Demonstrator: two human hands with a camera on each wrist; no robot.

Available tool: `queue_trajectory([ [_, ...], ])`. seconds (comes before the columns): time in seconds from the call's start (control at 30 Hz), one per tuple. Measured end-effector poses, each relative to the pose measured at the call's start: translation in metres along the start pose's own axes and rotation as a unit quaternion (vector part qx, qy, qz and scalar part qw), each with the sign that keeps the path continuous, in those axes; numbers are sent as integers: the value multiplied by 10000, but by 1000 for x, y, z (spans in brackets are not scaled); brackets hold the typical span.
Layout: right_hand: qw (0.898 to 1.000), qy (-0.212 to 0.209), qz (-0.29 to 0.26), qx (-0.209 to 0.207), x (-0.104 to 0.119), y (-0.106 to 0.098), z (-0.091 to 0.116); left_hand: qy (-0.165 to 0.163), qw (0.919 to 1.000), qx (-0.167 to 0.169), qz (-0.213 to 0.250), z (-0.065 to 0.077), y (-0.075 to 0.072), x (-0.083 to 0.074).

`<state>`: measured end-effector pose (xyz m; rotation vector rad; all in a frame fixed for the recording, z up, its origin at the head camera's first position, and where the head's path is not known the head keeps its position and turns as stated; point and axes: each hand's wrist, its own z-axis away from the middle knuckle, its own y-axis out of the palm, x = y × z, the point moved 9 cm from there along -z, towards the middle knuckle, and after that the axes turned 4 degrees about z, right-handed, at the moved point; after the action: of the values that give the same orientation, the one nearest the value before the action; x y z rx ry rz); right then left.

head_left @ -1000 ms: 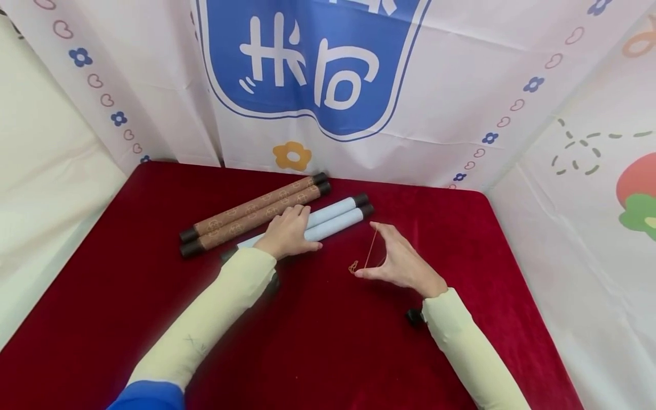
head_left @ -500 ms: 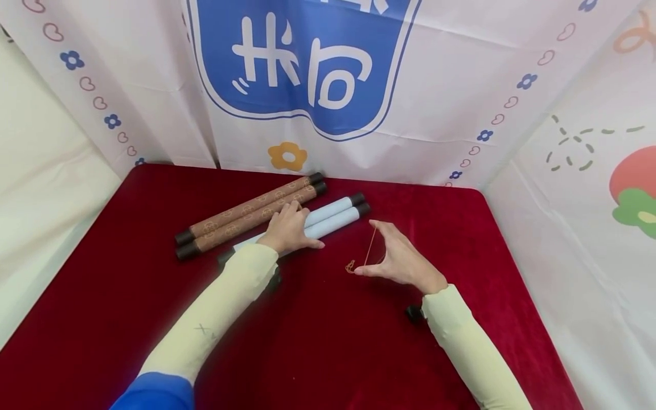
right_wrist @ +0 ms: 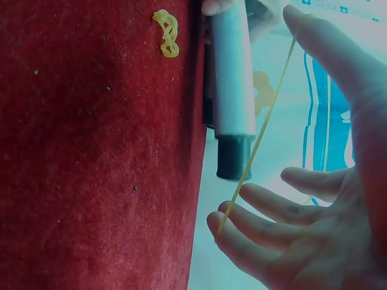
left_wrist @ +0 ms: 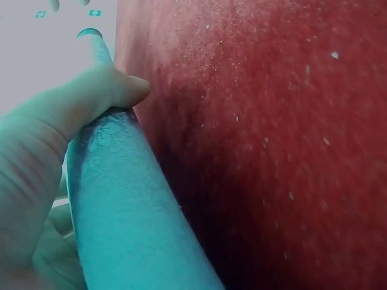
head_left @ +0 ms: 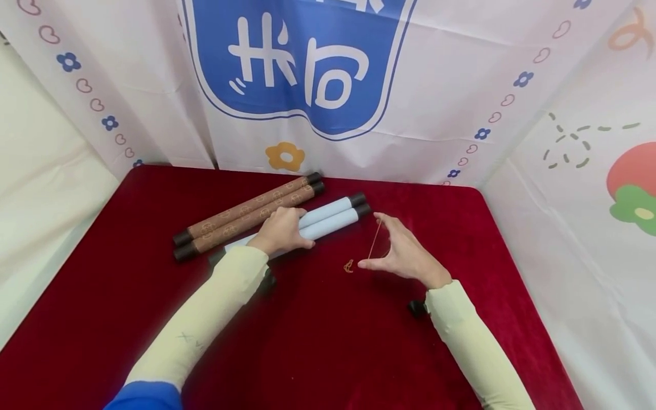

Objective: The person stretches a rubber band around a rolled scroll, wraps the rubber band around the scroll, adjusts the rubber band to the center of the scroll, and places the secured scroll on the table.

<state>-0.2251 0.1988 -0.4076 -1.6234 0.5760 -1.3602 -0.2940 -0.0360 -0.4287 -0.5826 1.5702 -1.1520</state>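
Observation:
My left hand (head_left: 281, 230) grips two light blue rolled scrolls (head_left: 330, 223) with black end knobs, lying side by side. Its thumb lies over the nearer scroll (left_wrist: 130, 199) in the left wrist view; the other fingers are mostly hidden. Just right of the knobs, my right hand (head_left: 407, 253) holds thumb and fingers spread apart. A thin yellow-brown rubber band (right_wrist: 266, 124) is stretched between them, apart from the scroll's knob (right_wrist: 234, 158). On the cloth left of the right thumb lies a small clump of rubber bands (head_left: 348, 266).
Two brown patterned scrolls (head_left: 246, 216) with black knobs lie just behind the blue pair. A dark red cloth (head_left: 328, 347) covers the table. White printed curtains (head_left: 435, 91) hang along its back and sides.
My right hand has shifted slightly up and right, away from the clump of bands, still stretching its band. The left hand has slid slightly left along the blue scrolls.

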Motion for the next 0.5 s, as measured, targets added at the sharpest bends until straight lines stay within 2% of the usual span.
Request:
queue_trajectory([
  [0.27, 9996, -53, -234, -129, -1, -5, -4, 199, 9997, 136, -20, 18, -9, 1],
  [0.5, 9963, -204, -837, -20, 6, -3, -7, 324, 9991, 267, 8, 41, -12, -1],
])
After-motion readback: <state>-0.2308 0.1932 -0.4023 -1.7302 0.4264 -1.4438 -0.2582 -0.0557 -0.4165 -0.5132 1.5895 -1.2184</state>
